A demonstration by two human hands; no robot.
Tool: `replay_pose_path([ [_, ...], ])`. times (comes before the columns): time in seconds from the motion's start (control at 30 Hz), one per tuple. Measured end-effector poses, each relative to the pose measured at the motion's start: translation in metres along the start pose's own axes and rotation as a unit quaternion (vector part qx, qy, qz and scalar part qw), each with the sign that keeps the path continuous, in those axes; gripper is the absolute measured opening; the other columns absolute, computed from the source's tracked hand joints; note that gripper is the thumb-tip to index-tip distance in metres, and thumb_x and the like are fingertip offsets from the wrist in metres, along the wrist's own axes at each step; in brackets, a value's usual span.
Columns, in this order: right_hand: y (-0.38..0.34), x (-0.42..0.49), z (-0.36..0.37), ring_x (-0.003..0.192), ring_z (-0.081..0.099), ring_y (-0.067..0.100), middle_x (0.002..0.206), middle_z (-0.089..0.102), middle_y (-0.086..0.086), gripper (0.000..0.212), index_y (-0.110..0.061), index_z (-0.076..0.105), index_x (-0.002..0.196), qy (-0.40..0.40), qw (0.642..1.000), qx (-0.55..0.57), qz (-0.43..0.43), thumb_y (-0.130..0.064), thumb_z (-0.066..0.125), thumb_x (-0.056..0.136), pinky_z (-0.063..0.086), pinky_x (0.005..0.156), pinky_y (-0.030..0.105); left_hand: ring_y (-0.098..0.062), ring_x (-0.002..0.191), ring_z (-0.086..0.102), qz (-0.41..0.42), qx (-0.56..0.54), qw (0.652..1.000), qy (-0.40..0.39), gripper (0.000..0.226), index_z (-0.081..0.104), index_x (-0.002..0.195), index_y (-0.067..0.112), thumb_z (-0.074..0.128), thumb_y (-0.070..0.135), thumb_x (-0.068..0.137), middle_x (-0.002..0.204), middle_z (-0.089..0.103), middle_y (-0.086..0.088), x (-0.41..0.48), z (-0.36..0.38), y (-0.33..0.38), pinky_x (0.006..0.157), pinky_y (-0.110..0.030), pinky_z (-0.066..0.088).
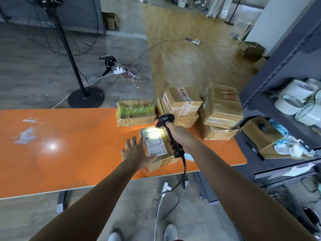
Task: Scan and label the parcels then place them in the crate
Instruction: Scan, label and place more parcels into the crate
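The job looks to be in its early part. One small brown cardboard parcel with a white shipping label [157, 150] lies on the orange table top [69, 145] under the scanner's light, so its scan is the step in hand. Whether the label on it is the one the task means, I cannot tell. Beyond this parcel, further from the person, wait a green-wrapped cardboard box [136, 113] and, to the parcel's far right, a heap of taped brown cardboard boxes [220, 106]. No crate shows anywhere, so the placing is all left to do

The right hand [174, 132] is clenched round the handle of a black handheld barcode scanner with orange trim [165, 120], held just above the parcel's far right edge. Its head is aimed down at the label's barcode, which glows bright. The left hand [137, 152] lies with fingers straight and spread against the parcel's left side, thumb near its near corner, steadying rather than gripping it
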State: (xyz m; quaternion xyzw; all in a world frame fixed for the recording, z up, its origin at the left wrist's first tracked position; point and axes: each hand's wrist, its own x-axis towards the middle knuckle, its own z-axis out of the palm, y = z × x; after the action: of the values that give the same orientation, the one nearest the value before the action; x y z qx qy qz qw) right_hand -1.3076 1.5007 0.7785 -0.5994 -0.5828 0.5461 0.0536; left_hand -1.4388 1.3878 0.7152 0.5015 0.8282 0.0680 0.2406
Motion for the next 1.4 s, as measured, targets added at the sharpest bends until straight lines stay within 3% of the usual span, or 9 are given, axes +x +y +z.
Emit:
replay_pose_path([
  [0.17, 0.013, 0.011, -0.013, 0.08, 0.059, 0.028, 0.086, 0.062, 0.01, 0.054, -0.014, 0.057, 0.088, -0.032, 0.999, 0.029, 0.02, -0.066, 0.042, 0.087, 0.047, 0.084, 0.042, -0.032, 0.147, 0.006, -0.009, 0.02, 1.0, 0.0, 0.103, 0.01, 0.153, 0.022, 0.06, 0.07, 0.077, 0.159, 0.008, -0.008, 0.003, 0.002, 0.013, 0.11, -0.052, 0.029],
  [0.3, 0.022, 0.018, -0.029, 0.09, 0.058, 0.029, 0.097, 0.059, 0.009, 0.064, -0.013, 0.058, 0.106, -0.036, 0.999, 0.038, 0.014, -0.071, 0.043, 0.082, 0.047, 0.089, 0.044, -0.032, 0.145, 0.011, -0.011, 0.028, 1.0, 0.002, 0.098, 0.015, 0.151, 0.025, 0.06, 0.069, 0.077, 0.157, 0.012, -0.006, 0.009, 0.009, 0.031, 0.109, -0.051, 0.031],
  [0.53, 0.056, 0.035, -0.081, 0.065, 0.051, 0.026, 0.075, 0.044, 0.011, 0.042, -0.01, 0.048, 0.088, 0.001, 0.999, 0.048, -0.002, -0.052, 0.048, 0.092, 0.044, 0.064, 0.036, -0.031, 0.147, 0.004, 0.0, 0.034, 0.999, 0.012, 0.098, 0.017, 0.15, 0.025, 0.06, 0.072, 0.076, 0.159, 0.007, -0.008, 0.023, 0.026, 0.078, 0.112, -0.052, 0.025],
  [0.7, 0.098, 0.061, -0.114, 0.062, 0.049, 0.024, 0.064, 0.042, 0.008, 0.029, -0.011, 0.043, 0.074, 0.006, 1.0, -0.021, -0.02, -0.03, 0.048, 0.097, 0.037, 0.063, 0.036, -0.036, 0.147, -0.001, 0.008, 0.08, 0.997, 0.002, 0.101, 0.011, 0.152, 0.021, 0.06, 0.069, 0.078, 0.16, 0.0, -0.01, 0.038, 0.035, 0.113, 0.116, -0.055, 0.018],
  [0.83, 0.124, 0.088, -0.122, 0.068, 0.059, 0.031, 0.065, 0.047, 0.008, 0.024, -0.011, 0.047, 0.075, 0.023, 0.996, -0.086, -0.025, -0.022, 0.049, 0.096, 0.037, 0.059, 0.033, -0.035, 0.148, -0.005, 0.007, 0.075, 0.997, 0.007, 0.102, 0.01, 0.153, 0.023, 0.061, 0.068, 0.078, 0.161, -0.002, -0.012, 0.047, 0.042, 0.13, 0.117, -0.056, 0.015],
  [1.0, 0.143, 0.107, -0.122, 0.051, 0.042, 0.018, 0.063, 0.045, 0.004, 0.021, -0.012, 0.046, 0.078, 0.016, 0.987, -0.152, -0.041, -0.017, 0.049, 0.098, 0.027, 0.047, 0.027, -0.035, 0.147, 0.002, 0.008, 0.1, 0.995, 0.023, 0.099, 0.014, 0.152, 0.024, 0.06, 0.07, 0.077, 0.16, 0.005, -0.012, 0.05, 0.053, 0.139, 0.115, -0.055, 0.021],
  [1.1, 0.148, 0.112, -0.119, 0.059, 0.047, 0.017, 0.074, 0.05, 0.004, 0.012, -0.008, 0.05, 0.102, 0.021, 0.986, -0.158, -0.039, -0.021, 0.05, 0.099, 0.032, 0.048, 0.028, -0.034, 0.145, 0.009, 0.012, 0.112, 0.993, 0.038, 0.099, 0.019, 0.15, 0.025, 0.061, 0.071, 0.073, 0.155, 0.016, -0.011, 0.052, 0.06, 0.136, 0.112, -0.056, 0.028],
  [1.3, 0.146, 0.107, -0.117, 0.081, 0.056, 0.026, 0.106, 0.059, 0.013, 0.035, -0.006, 0.045, 0.133, 0.041, 0.986, -0.155, -0.05, -0.013, 0.047, 0.099, 0.04, 0.056, 0.029, -0.033, 0.145, 0.01, 0.028, 0.108, 0.993, 0.043, 0.1, 0.022, 0.149, 0.024, 0.064, 0.07, 0.071, 0.153, 0.019, -0.009, 0.05, 0.065, 0.134, 0.111, -0.057, 0.03],
  [1.4, 0.144, 0.095, -0.109, 0.113, 0.053, 0.032, 0.128, 0.049, 0.015, 0.041, -0.01, 0.044, 0.138, 0.114, 0.963, -0.228, -0.089, -0.015, 0.05, 0.098, 0.049, 0.084, 0.038, -0.033, 0.146, 0.007, 0.033, 0.089, 0.995, 0.033, 0.099, 0.021, 0.149, 0.024, 0.064, 0.069, 0.073, 0.155, 0.016, -0.009, 0.048, 0.062, 0.132, 0.113, -0.056, 0.026],
])
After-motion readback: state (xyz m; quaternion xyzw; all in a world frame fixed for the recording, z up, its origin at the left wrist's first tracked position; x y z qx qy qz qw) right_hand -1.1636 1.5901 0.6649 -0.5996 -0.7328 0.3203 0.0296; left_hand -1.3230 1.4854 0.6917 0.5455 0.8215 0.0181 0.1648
